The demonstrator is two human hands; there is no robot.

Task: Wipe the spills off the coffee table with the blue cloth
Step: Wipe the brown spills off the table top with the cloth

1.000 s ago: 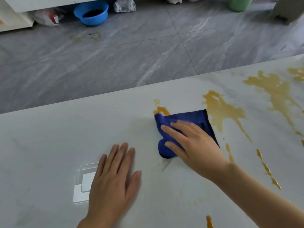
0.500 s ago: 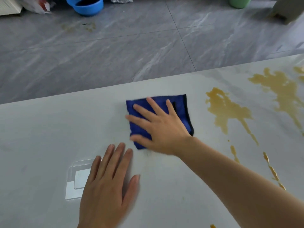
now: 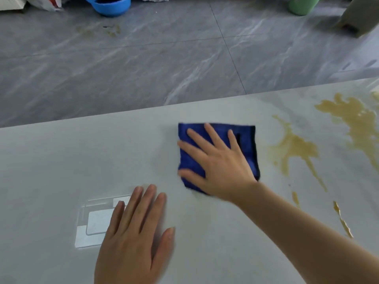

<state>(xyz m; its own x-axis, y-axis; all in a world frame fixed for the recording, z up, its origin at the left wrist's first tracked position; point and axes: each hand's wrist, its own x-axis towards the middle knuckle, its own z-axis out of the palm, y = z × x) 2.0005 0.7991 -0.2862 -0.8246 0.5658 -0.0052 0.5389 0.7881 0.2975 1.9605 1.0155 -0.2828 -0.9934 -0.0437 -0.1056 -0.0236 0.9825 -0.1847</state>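
A folded blue cloth [image 3: 247, 148] lies flat on the pale marble coffee table [image 3: 61, 160], near its far edge. My right hand [image 3: 217, 167] presses on the cloth with spread, straight fingers. My left hand [image 3: 133, 238] rests flat on the tabletop nearer to me, fingers straight. Brown spills [image 3: 293, 148] spread over the table to the right of the cloth, with a larger patch [image 3: 354, 119] further right and thin streaks [image 3: 342, 220] nearer to me. A faint smear shows just below the cloth.
A clear plastic square [image 3: 92, 222] lies on the table, partly under my left hand. Beyond the table's far edge is grey tiled floor with a blue basin [image 3: 110, 5], a green bin [image 3: 303, 4], bags and a stain.
My right hand slid the cloth left and away from me over the small spill spot, then slightly back to the right. The spot no longer shows. My left hand stayed on the table.
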